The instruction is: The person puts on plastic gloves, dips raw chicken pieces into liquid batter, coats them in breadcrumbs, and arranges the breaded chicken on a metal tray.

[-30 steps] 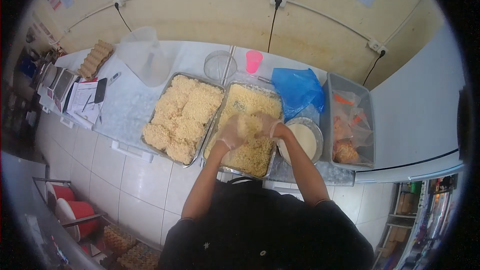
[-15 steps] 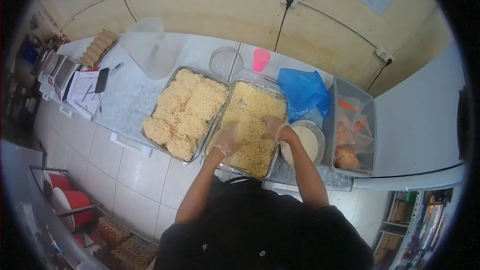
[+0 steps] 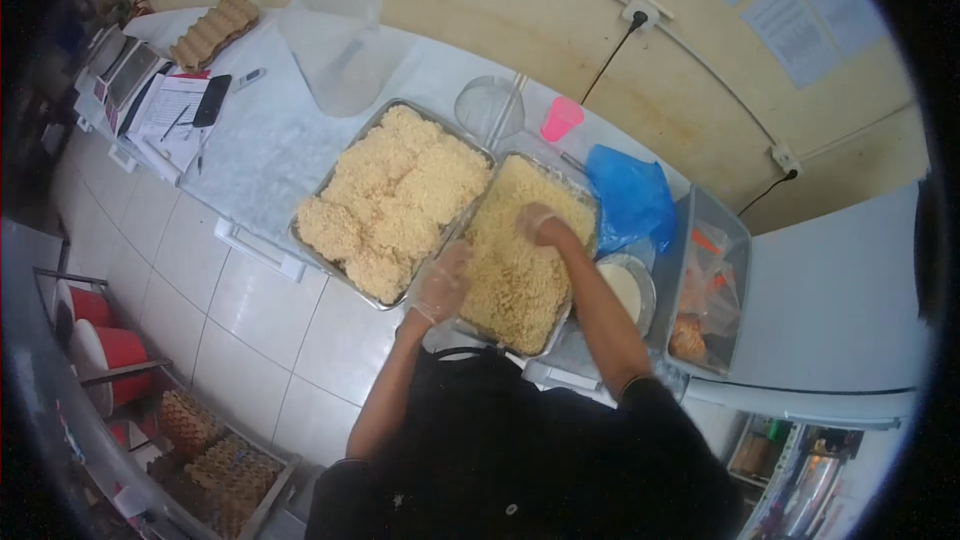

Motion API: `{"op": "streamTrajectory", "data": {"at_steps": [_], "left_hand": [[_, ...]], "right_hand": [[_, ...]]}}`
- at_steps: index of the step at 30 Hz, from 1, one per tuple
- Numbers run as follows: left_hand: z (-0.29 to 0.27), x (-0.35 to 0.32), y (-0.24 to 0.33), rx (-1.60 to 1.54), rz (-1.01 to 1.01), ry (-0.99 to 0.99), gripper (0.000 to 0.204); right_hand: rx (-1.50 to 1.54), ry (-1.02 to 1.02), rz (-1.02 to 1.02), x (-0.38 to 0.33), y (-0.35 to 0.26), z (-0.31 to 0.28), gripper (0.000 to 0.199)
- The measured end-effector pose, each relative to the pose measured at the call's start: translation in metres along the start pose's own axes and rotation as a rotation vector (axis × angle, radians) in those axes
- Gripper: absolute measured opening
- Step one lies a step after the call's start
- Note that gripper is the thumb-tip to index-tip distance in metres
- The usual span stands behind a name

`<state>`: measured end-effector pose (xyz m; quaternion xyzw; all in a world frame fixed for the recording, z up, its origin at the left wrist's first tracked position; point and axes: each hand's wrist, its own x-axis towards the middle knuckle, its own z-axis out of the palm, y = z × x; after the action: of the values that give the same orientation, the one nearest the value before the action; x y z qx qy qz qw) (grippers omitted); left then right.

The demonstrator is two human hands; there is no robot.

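My right hand [image 3: 541, 224], in a clear plastic glove, presses into the pale crumbs [image 3: 525, 285] filling a metal tray [image 3: 527, 349]; the crumbs partly cover its fingertips. Gloved as well, my left hand [image 3: 442, 283] hovers at that tray's left edge, fingers loosely stretched out and nothing seen in them. To the left, a second metal tray [image 3: 372, 302] is heaped with large crumb-coated pieces [image 3: 400, 190]. A metal bowl of creamy white liquid [image 3: 621, 290] stands to the right, partly behind my right forearm.
Behind the crumb tray are a sieve [image 3: 490, 108], a pink cup [image 3: 562, 118] and a blue plastic bag [image 3: 630, 198]. A grey bin [image 3: 735, 240] with bagged food stands right. Farther left are a clear plastic jug [image 3: 335, 50], an egg carton [image 3: 213, 32], a phone [image 3: 212, 100] and papers.
My left hand has moved from over the crumbs to the tray's left edge. My right hand has shifted inward onto the crumbs. A coated piece between my hands is no longer distinguishable. The view has turned.
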<state>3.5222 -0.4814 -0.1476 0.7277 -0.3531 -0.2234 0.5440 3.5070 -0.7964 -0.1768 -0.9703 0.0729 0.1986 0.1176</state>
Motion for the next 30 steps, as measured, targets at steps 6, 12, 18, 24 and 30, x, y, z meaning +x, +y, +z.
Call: {"op": "streamTrajectory", "data": {"at_steps": [6,12,18,24,30], "left_hand": [[0.0,-0.02,-0.004,0.023,-0.072,-0.045,0.053],[-0.018,-0.014,-0.008,0.002,0.02,-0.108,0.052],[-0.025,-0.006,0.005,0.129,0.111,-0.192,0.049],[-0.018,0.011,0.025,0.376,-0.031,-0.341,0.063],[0.028,0.043,0.03,0.683,0.033,-0.338,0.058]], "right_hand": [[0.207,0.07,0.007,-0.005,-0.019,-0.021,0.027],[-0.013,0.022,-0.008,-0.027,-0.033,-0.042,0.047],[-0.126,-0.011,0.077,-0.068,-0.025,-0.075,0.056],[0.057,0.368,0.168,-0.118,-0.064,-0.093,0.059],[-0.009,0.315,0.384,-0.163,-0.065,0.024,0.083]]}}
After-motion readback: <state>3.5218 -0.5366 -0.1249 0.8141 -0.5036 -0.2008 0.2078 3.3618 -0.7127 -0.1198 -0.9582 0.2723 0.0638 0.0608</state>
